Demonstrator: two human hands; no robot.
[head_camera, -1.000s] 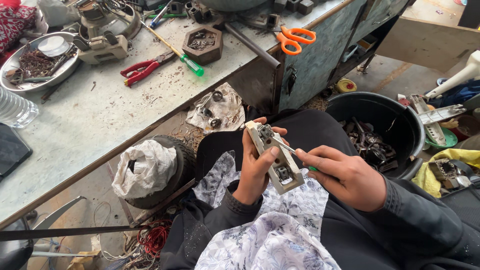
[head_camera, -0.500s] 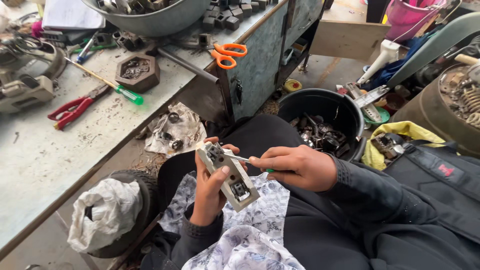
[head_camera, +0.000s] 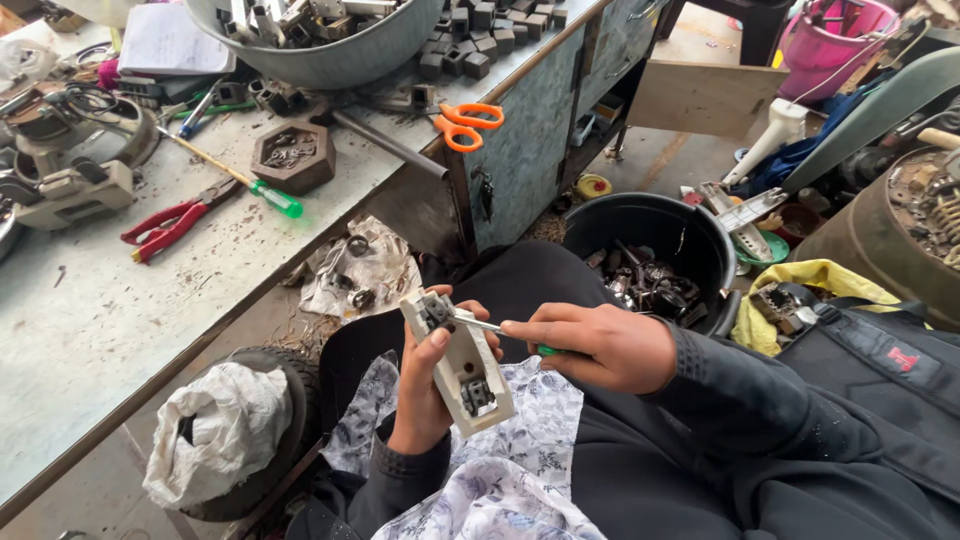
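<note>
My left hand (head_camera: 428, 385) grips a cream plastic switch housing (head_camera: 462, 362) with metal parts set in it, held upright over my lap. My right hand (head_camera: 598, 345) holds a green-handled screwdriver (head_camera: 497, 329), its metal tip pressed into the top end of the housing. Both hands sit above a floral cloth (head_camera: 500, 470) spread across my knees.
A worn workbench (head_camera: 120, 330) on the left carries red pliers (head_camera: 172, 224), a green screwdriver (head_camera: 245, 180), orange scissors (head_camera: 463, 123), a hexagonal tray and a metal basin of parts (head_camera: 330, 40). A black bucket of scrap (head_camera: 650, 260) stands ahead, a bagged tyre (head_camera: 225, 430) at lower left.
The view has swung left and down, so the bench slid right in frame. Both hands stay on the housing and screwdriver, in much the same grip.
</note>
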